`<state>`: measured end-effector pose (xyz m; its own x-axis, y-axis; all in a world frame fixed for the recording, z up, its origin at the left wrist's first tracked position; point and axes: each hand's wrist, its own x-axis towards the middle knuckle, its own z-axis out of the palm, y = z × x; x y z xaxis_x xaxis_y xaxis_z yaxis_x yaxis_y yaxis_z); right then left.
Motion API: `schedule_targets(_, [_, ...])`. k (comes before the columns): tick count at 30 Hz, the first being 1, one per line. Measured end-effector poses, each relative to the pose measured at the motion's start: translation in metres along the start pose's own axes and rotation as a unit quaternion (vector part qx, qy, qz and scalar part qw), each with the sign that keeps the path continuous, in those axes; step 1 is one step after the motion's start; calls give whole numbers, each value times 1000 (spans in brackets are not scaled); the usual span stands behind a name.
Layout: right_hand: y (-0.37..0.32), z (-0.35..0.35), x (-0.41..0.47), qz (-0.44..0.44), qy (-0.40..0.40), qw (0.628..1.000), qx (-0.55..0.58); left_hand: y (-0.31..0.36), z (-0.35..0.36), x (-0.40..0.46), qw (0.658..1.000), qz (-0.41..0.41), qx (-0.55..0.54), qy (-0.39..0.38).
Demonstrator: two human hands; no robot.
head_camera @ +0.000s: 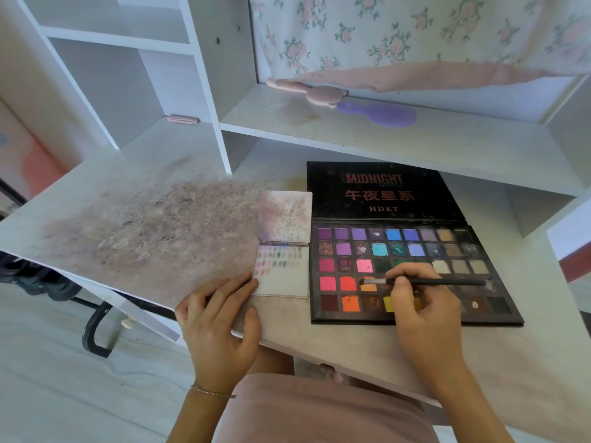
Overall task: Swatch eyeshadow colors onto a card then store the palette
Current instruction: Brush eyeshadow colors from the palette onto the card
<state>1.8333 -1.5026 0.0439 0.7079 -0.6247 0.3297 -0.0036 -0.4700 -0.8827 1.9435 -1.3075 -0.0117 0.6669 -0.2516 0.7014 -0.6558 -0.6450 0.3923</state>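
Head view, one person seated at a pale, powder-stained worktop (153,225). Item: eyeshadow palette (412,270), black, open, lying flat at the right of the worktop, lid folded back on the far side and printed "MIDNIGHT" and "HDKT"; five rows of pans in purples, blues, pinks, reds, oranges, yellows, browns and neutrals. Item: swatch card (283,270), small and hinged, lying open just left of the palette and touching its edge; its near leaf carries rows of faint colour swatches on the upper part, its far leaf is smudged pink. Item: brush (425,282), thin with a dark handle, lying nearly level above the palette, bristle end pointing left over an orange pan in the fourth row. Right hand (419,302): fingers and thumb clamped on the brush near its ferrule, covering several middle pans. Left hand (217,318): fingers extended and apart, resting on the worktop's near edge, fingertips touching the card's near-left corner; a thin bracelet (212,392) on the wrist. On the far shelf (351,129): a pink hairbrush (307,91) and a purple hairbrush (380,114), side by side.
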Motion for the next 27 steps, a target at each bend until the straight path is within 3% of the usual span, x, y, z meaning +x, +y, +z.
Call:
schedule_targets(10, [-27,68,7,-20,-96,995,15,0,-1,1,1000,4,-2,-4])
schedule_targets(27, [-28,84,10,-9,-126,991,-42,-4,3,-1,1000,8,-11,-11])
